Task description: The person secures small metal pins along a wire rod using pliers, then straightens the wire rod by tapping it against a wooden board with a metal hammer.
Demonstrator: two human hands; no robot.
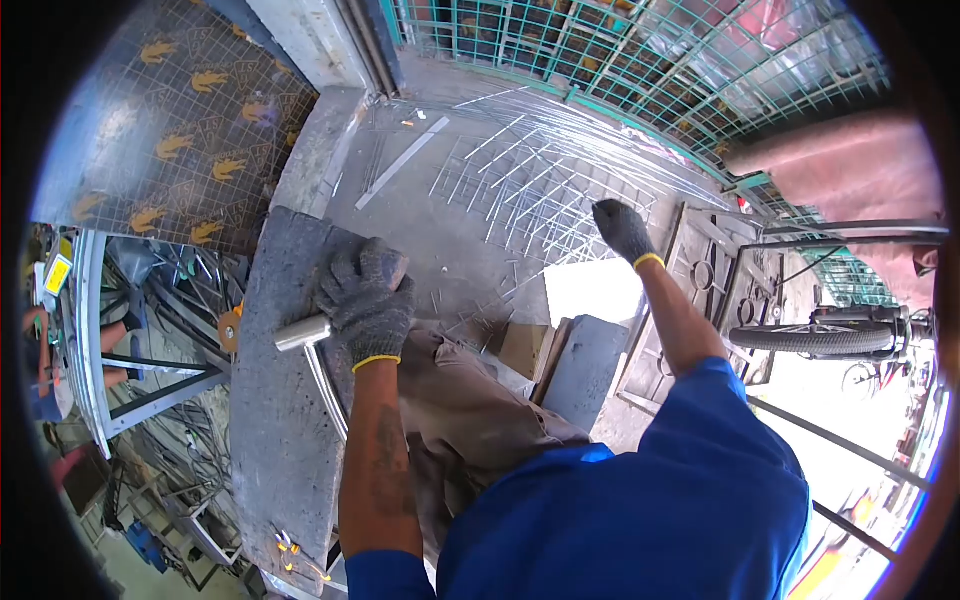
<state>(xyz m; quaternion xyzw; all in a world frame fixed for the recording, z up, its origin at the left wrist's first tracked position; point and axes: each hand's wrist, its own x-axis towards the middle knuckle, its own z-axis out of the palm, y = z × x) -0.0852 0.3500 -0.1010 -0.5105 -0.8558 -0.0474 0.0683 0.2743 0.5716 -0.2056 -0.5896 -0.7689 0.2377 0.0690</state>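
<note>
My left hand (368, 305), in a dark knit glove with a yellow cuff, is closed with curled fingers over the edge of a dark, worn work surface (285, 430). Beside it lies a shiny T-shaped metal piece (303, 334), its short cylinder touching or almost touching the glove and its slim curved bar running toward my forearm. Whatever the left fingers hold is hidden. My right hand (622, 230), gloved alike, is stretched out ahead and closed in a fist above thin metal rods (550, 190). I cannot make out anything in that fist.
A green wire mesh fence (600, 50) borders the far side. Metal frames (700, 270) and a bicycle wheel (812, 337) stand at right. A grey block (585, 370) is near my legs. Yellow-handled pliers (288, 545) lie at lower left. A patterned panel (180, 120) leans upper left.
</note>
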